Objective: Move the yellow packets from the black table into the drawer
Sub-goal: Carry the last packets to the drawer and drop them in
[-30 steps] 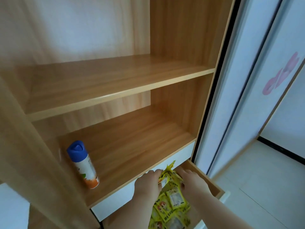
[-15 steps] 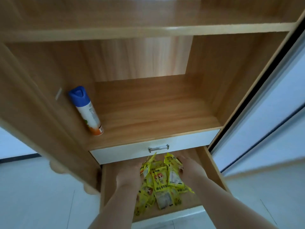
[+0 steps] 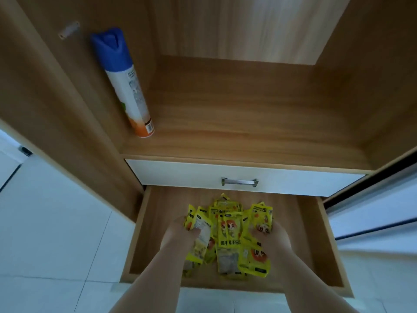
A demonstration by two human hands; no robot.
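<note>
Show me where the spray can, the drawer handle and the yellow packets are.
spray can [image 3: 124, 86], head view, on its white body.
drawer handle [image 3: 239, 182], head view, middle of the metal bar.
yellow packets [image 3: 229, 227], head view, on the bunch's central packet.

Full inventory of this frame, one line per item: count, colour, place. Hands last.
yellow plastic packets: one bundle, count unclear, yellow with orange prints, over the open drawer, between the hands
open wooden drawer: one, brown, pulled out below the white drawer
closed white drawer front: one, white, under the shelf
silver metal handle: one, mid white drawer
tall spray can: one, blue cap, white body, orange base, upright at shelf's left
wooden cabinet shelf: one, brown, above the drawers
tiled floor: white, left
left hand: grips the bundle's left side
right hand: grips its right side
</note>
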